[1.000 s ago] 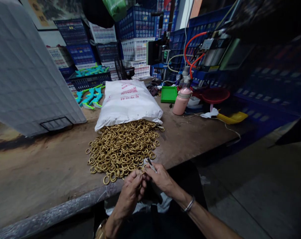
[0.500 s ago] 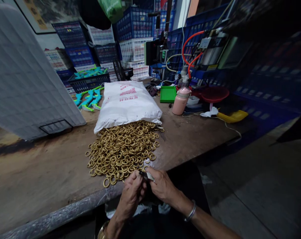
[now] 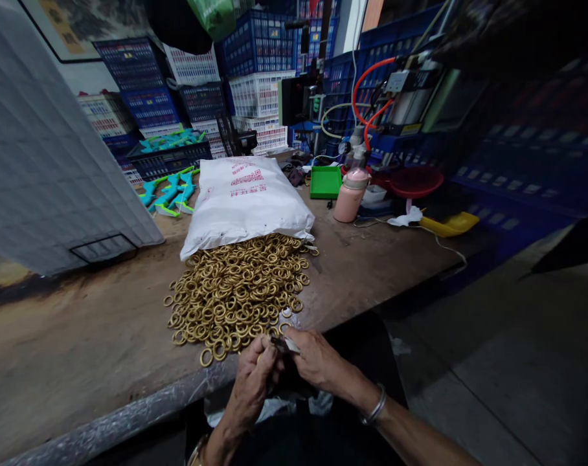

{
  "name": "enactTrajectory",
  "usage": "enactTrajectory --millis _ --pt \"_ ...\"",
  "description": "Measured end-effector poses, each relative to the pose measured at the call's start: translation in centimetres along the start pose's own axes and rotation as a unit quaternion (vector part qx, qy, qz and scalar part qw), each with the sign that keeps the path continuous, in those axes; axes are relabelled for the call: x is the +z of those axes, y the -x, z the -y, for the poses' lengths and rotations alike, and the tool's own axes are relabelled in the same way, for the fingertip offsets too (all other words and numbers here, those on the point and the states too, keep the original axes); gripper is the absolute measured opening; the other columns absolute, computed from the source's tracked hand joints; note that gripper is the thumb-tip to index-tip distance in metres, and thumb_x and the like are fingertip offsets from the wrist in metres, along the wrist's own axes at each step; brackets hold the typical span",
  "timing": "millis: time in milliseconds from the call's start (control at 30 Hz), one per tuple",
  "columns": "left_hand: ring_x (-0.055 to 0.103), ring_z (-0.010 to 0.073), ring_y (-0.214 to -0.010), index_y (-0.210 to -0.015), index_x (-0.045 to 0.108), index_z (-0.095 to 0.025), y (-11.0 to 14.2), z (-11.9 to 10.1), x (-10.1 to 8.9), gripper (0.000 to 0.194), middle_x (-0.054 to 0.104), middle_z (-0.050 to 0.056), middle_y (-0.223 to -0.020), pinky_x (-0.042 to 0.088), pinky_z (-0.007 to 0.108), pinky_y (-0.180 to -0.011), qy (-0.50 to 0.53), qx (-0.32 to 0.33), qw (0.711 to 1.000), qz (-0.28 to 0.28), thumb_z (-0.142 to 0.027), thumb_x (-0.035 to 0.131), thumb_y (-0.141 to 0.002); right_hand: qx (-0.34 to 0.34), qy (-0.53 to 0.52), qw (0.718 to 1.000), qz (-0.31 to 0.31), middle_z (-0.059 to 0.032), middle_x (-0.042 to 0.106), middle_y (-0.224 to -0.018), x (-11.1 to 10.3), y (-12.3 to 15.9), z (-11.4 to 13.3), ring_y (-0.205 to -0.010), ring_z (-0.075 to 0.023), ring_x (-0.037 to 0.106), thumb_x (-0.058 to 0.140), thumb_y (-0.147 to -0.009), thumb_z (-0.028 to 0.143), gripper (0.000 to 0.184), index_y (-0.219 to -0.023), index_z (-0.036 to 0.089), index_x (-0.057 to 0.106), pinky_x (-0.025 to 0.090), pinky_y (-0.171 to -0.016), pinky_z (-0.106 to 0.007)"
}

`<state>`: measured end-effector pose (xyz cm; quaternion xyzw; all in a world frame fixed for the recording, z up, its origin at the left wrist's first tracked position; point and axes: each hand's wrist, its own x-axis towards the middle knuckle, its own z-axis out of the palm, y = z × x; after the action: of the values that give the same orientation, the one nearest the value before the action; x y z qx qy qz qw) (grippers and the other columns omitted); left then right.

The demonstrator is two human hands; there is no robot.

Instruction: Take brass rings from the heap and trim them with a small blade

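Note:
A heap of brass-coloured rings (image 3: 240,291) lies at the front of the workbench, spilling from under a white printed sack (image 3: 248,200). Just off the bench edge, my right hand (image 3: 318,359) is closed round a small dark-tipped hand tool (image 3: 290,345) with a pale handle, which looks like nippers. My left hand (image 3: 259,367) pinches, fingers curled, right against the tool's tip. A bit of brass colour shows between its fingers, seemingly a ring, mostly hidden by them. Several loose rings lie just in front of both hands.
A pink bottle (image 3: 351,197), a green tray (image 3: 326,183) and a yellow scoop (image 3: 450,224) stand beyond on the right. A pale panel (image 3: 65,162) leans at left. Turquoise plastic parts (image 3: 170,192) lie behind it. Stacked crates (image 3: 260,45) fill the back. The bench edge (image 3: 143,414) runs in front.
The view has shifted slightly. Both hands stay together at the bench edge with the tool between them; the tool's tip sits a little closer into my left fingers.

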<state>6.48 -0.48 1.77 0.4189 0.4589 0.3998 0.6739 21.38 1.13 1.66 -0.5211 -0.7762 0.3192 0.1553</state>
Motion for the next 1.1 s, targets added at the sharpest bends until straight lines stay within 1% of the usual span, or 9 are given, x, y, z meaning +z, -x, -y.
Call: enactTrajectory --millis 100,200,333,467,667,800,900,1000,1100 --pt "0.028 0.0036 -0.037 -0.061 0.047 -0.017 0.8 0.3 0.1 0.036 0.039 -0.007 -0.045 0.020 0.016 -0.036 0.010 0.010 1.000 0.000 -0.050 0.053 -0.074 0.023 0.079 0.996 -0.019 -0.0025 0.059 -0.073 0.2 0.0 -0.7 -0.067 -0.0142 0.052 0.039 -0.068 0.007 0.027 -0.090 0.018 0.050 0.029 -0.060 -0.023" --pt "0.032 0.0032 -0.035 -0.062 0.046 -0.017 1.7 0.5 0.3 0.035 0.047 -0.005 -0.049 0.021 0.015 -0.033 0.060 0.006 0.998 0.024 -0.049 0.057 -0.072 0.081 0.125 0.988 -0.027 -0.0047 0.061 -0.075 0.2 -0.3 -1.6 -0.069 -0.0152 0.055 0.038 -0.074 0.010 0.024 -0.093 0.017 0.050 0.028 -0.060 -0.023" --pt "0.032 0.0028 -0.033 -0.065 0.044 -0.017 1.9 0.9 0.1 0.031 0.053 -0.003 -0.056 0.020 0.014 -0.030 0.163 -0.064 0.984 0.040 -0.046 0.054 -0.075 0.110 0.102 0.987 -0.060 -0.0037 0.063 -0.080 0.1 -0.9 -2.1 -0.072 -0.0143 0.057 0.038 -0.078 0.012 0.022 -0.095 0.019 0.050 0.027 -0.059 -0.023" --pt "0.039 0.0035 -0.041 -0.067 0.048 -0.014 1.6 1.7 -0.7 0.027 0.058 0.003 -0.069 0.023 0.014 -0.032 0.174 -0.097 0.979 0.030 -0.039 0.052 -0.078 0.122 0.085 0.984 -0.103 -0.0029 0.063 -0.084 0.6 -1.3 -1.4 -0.076 -0.0152 0.058 0.041 -0.080 0.017 0.017 -0.095 0.020 0.049 0.028 -0.060 -0.023" --pt "0.041 0.0048 -0.040 -0.076 0.048 -0.016 1.7 2.4 -1.0 0.015 0.059 0.001 -0.067 0.023 0.015 -0.033 0.205 -0.103 0.972 0.041 -0.029 0.055 -0.075 0.117 0.107 0.978 -0.132 -0.0041 0.061 -0.099 1.8 -1.7 -0.7 -0.085 -0.0174 0.056 0.045 -0.080 0.020 0.020 -0.100 0.021 0.048 0.028 -0.064 -0.024" --pt "0.049 0.0078 -0.046 -0.087 0.051 -0.017 1.6 2.8 -1.2 0.019 0.059 0.002 -0.067 0.027 0.016 -0.036 0.253 -0.123 0.957 0.066 -0.025 0.059 -0.072 0.123 0.125 0.975 -0.136 -0.0045 0.061 -0.092 2.2 -2.2 -0.7 -0.080 -0.0166 0.057 0.043 -0.078 0.014 0.018 -0.094 0.020 0.049 0.028 -0.062 -0.024" --pt "0.055 0.0102 -0.054 -0.084 0.054 -0.014 1.6 3.0 -1.4 0.015 0.060 0.003 -0.069 0.033 0.017 -0.041 0.291 -0.145 0.942 0.087 -0.023 0.059 -0.072 0.114 0.120 0.975 -0.149 -0.0040 0.061 -0.085 2.2 -2.4 -1.1 -0.074 -0.0158 0.056 0.043 -0.074 0.011 0.020 -0.093 0.019 0.048 0.027 -0.059 -0.024" --pt "0.056 0.0108 -0.058 -0.074 0.053 -0.013 1.6 2.9 -1.5 0.011 0.060 0.004 -0.072 0.035 0.017 -0.043 0.315 -0.149 0.934 0.072 -0.023 0.058 -0.074 0.091 0.072 0.981 -0.157 -0.0011 0.059 -0.075 1.8 -2.2 -1.5 -0.065 -0.0140 0.054 0.041 -0.075 0.011 0.017 -0.089 0.019 0.045 0.028 -0.057 -0.023" --pt "0.055 0.0099 -0.059 -0.071 0.051 -0.014 1.4 2.5 -1.3 0.013 0.060 0.003 -0.073 0.035 0.016 -0.042 0.317 -0.144 0.937 0.032 -0.023 0.059 -0.075 0.050 -0.012 0.986 -0.161 0.0017 0.054 -0.069 1.5 -1.4 -1.7 -0.060 -0.0121 0.050 0.040 -0.076 0.012 0.012 -0.084 0.020 0.042 0.030 -0.056 -0.022"
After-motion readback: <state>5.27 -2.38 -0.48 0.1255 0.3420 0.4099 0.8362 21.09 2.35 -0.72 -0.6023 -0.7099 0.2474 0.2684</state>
